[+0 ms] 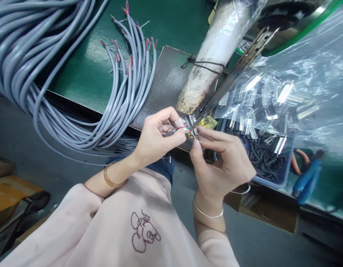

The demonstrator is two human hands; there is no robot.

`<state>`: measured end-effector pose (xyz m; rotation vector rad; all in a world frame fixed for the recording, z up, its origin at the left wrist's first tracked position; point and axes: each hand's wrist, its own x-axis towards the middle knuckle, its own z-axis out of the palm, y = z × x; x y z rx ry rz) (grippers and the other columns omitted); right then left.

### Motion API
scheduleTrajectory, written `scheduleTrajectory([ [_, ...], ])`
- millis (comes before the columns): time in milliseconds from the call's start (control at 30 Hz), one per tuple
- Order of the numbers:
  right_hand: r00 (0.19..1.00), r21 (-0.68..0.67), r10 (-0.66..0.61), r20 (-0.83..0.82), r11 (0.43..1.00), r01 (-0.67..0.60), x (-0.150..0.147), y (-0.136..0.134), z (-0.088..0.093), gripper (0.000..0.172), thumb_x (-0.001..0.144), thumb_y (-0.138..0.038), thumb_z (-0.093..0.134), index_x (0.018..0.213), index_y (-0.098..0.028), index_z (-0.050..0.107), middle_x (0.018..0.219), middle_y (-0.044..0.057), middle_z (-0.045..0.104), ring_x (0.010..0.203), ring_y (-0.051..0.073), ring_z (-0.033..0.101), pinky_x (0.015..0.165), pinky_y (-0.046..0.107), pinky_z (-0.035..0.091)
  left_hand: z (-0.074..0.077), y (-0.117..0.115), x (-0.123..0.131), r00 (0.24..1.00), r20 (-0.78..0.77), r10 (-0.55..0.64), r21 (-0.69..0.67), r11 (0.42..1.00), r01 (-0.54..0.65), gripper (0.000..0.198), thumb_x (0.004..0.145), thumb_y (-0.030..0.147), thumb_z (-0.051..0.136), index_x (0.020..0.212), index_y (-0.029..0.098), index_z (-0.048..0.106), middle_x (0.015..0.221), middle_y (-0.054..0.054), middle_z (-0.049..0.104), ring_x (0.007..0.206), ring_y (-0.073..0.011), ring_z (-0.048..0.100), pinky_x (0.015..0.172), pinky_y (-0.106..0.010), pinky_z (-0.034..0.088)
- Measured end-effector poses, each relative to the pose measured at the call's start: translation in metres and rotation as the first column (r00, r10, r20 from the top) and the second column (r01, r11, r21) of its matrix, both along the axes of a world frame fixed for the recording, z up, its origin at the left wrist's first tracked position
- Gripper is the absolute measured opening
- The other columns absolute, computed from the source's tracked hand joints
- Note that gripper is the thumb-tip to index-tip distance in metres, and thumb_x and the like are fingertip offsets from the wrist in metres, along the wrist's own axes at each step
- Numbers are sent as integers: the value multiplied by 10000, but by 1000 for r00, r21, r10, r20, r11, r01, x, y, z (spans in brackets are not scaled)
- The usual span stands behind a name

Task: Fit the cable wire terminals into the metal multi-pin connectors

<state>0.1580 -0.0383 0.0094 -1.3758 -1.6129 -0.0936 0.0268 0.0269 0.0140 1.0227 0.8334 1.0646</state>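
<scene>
Near the centre, my left hand point(159, 134) pinches the stripped end of a grey cable, whose thin red and other coloured wires point(182, 128) stick out between thumb and fingers. Those wires meet a small metal connector with a row of pins point(191, 122). On the connector's other side is my right hand point(220, 157), its thumb and fingertips closed on the connector's edge. The tip of a slim metal tool on an arm point(207, 109) comes down right by the connector. Whether it touches is too small to tell.
Bundled grey cables point(74, 122) lie at the left over the green table point(88, 79). A wrapped tube point(207, 59) slants above the hands. At the right are a bin of connectors and black pieces point(284, 178), plastic sheeting point(322, 66) and blue-handled pliers point(307, 178).
</scene>
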Motion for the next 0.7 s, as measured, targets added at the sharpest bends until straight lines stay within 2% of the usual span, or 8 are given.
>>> scheduleTrajectory([
  [100, 997, -19, -4, -81, 1000, 3, -1, -2, -2, 167, 834, -74, 730, 903, -216, 674, 983, 21, 794, 875, 188, 779, 696, 289, 637, -1, 0, 0, 1000, -13, -2, -12, 1000, 2, 153, 639, 120, 671, 668, 171, 530, 674, 32, 572, 509, -27, 433, 447, -156, 323],
  [167, 978, 15, -23, -207, 1000, 26, 1, -1, -7, 160, 863, -84, 704, 950, -218, 691, 897, -6, 785, 706, 155, 757, 562, 255, 595, -2, 0, -1, 999, -39, -14, -35, 999, 12, 155, 631, 119, 669, 659, 171, 526, 671, 32, 563, 492, -20, 401, 430, -162, 279],
  [233, 951, 196, -17, -310, 977, 82, 6, 3, -12, 187, 871, -107, 706, 995, -246, 720, 765, -61, 737, 476, 91, 635, 439, 226, 522, -4, -1, -1, 998, -64, -27, -54, 998, 23, 158, 618, 114, 669, 650, 170, 526, 684, 27, 571, 484, -14, 378, 424, -168, 250],
  [300, 935, 436, 29, -355, 889, 138, 10, 7, -17, 217, 865, -159, 728, 1040, -286, 742, 764, -86, 707, 359, 45, 502, 368, 222, 475, -6, -2, -2, 997, -72, -36, -62, 998, 32, 159, 614, 114, 672, 648, 169, 527, 709, 18, 594, 486, -11, 369, 425, -171, 239],
  [367, 934, 505, 33, -355, 848, 163, 13, 6, -20, 286, 864, -174, 728, 1120, -302, 735, 906, -76, 731, 386, 48, 546, 342, 227, 469, -7, -3, -3, 997, -72, -40, -59, 998, 35, 158, 620, 117, 675, 651, 169, 528, 721, 14, 603, 489, -11, 371, 428, -173, 237],
  [467, 968, 312, -63, -242, 940, 139, 12, -3, -21, 364, 852, -79, 711, 1154, -282, 720, 927, -53, 763, 616, 141, 739, 486, 245, 594, -7, -5, -4, 997, -67, -39, -55, 998, 36, 155, 627, 123, 676, 661, 170, 532, 717, 14, 597, 498, -18, 389, 434, -172, 254],
  [533, 992, 151, -73, -103, 985, 88, 9, -10, -20, 329, 834, -45, 724, 1088, -253, 720, 895, -34, 784, 761, 176, 782, 643, 273, 650, -7, -6, -5, 997, -63, -41, -57, 998, 37, 154, 634, 124, 675, 668, 172, 532, 708, 17, 590, 510, -24, 409, 439, -167, 275],
  [700, 999, 21, -7, 41, 1000, 6, 0, -12, -18, 186, 840, -97, 736, 938, -229, 649, 1000, 11, 801, 897, 169, 781, 761, 274, 640, -9, -9, -6, 998, -24, -63, -40, 997, 62, 154, 662, 144, 685, 692, 176, 537, 700, 30, 581, 502, -27, 454, 439, -153, 336],
])
